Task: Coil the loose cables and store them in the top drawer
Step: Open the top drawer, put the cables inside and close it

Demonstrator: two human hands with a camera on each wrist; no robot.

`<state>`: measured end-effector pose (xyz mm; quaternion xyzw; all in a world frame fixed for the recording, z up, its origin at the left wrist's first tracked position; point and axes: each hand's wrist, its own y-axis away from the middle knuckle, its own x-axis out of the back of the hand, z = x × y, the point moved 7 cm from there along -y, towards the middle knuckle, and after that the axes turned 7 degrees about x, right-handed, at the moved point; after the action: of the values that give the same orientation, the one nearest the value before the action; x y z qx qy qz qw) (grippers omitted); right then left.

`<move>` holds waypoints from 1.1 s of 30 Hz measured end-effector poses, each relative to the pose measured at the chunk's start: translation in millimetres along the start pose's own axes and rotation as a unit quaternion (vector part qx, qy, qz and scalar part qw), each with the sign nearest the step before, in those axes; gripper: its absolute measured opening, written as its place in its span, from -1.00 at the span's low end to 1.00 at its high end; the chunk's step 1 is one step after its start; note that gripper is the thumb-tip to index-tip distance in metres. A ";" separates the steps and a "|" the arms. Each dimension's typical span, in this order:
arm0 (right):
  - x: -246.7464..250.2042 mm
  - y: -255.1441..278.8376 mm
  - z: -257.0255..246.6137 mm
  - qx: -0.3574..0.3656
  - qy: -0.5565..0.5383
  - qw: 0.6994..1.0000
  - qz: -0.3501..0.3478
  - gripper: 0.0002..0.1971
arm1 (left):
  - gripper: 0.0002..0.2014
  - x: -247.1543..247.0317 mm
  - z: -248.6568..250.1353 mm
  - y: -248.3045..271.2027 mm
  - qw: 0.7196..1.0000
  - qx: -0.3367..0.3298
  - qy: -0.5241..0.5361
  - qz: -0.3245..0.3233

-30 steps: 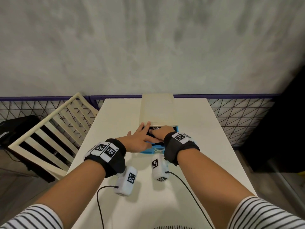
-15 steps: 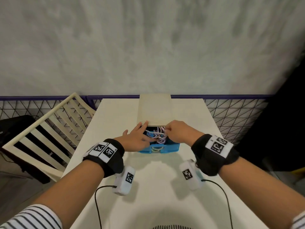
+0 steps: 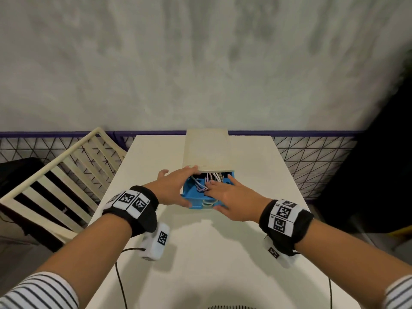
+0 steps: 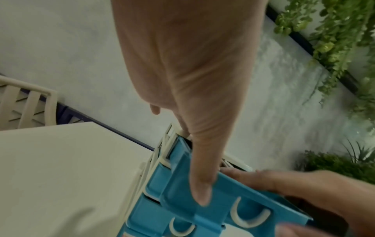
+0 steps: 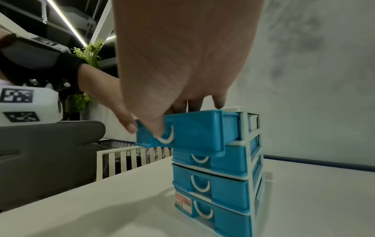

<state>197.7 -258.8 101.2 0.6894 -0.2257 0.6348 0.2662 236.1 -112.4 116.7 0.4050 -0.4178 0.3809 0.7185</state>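
Note:
A small cream drawer unit (image 3: 207,150) stands mid-table with its blue top drawer (image 3: 189,194) pulled out. Pale purple and white cables (image 3: 210,178) lie bunched inside it. My left hand (image 3: 176,186) lies along the drawer's left side, fingers reaching the unit's top edge, thumb (image 4: 201,184) on the front corner. My right hand (image 3: 219,195) lies flat over the cables with straight fingers, its thumb (image 5: 156,128) against the drawer front (image 5: 198,128) beside the white handle. How the cables sit under the palm is hidden.
Three shut blue drawers (image 5: 213,181) sit below the top one. The white table (image 3: 200,253) runs toward me. A cream slatted chair (image 3: 66,175) stands at its left, and a wire fence (image 3: 312,161) and grey wall lie behind.
My right hand has come from the drawer's right rim to lie flat over the cables, thumb on the front. My left thumb has shifted to the drawer's front corner.

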 end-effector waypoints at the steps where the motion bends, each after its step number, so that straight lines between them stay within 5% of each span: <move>1: 1.5 -2.0 2.1 0.006 -0.003 1.000 0.012 -0.51 | -0.09 1.9 0.2 -1.1 1.000 -0.003 -0.017 0.018; 7: 23.7 -13.4 18.1 -0.008 0.031 0.993 0.118 -0.66 | -0.16 13.5 7.9 -6.3 0.993 -0.010 -0.046 0.108; 14: 23.1 -14.9 54.3 -0.151 0.008 0.976 0.159 -0.47 | -0.51 15.6 19.5 -14.7 0.969 -0.022 -0.071 0.236; 23: 26.4 -13.9 61.8 -0.170 -0.029 0.960 0.222 -0.75 | -0.71 15.8 13.7 -17.3 0.961 -0.003 0.003 0.276; 33: 9.8 -5.9 51.0 -0.145 -0.071 0.969 0.188 -0.67 | -0.88 8.6 10.3 -15.9 0.961 0.006 0.021 0.274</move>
<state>241.0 -287.3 107.8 0.6322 -0.4589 0.5833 0.2226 250.3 -126.0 123.6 0.2712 -0.4950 0.5746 0.5926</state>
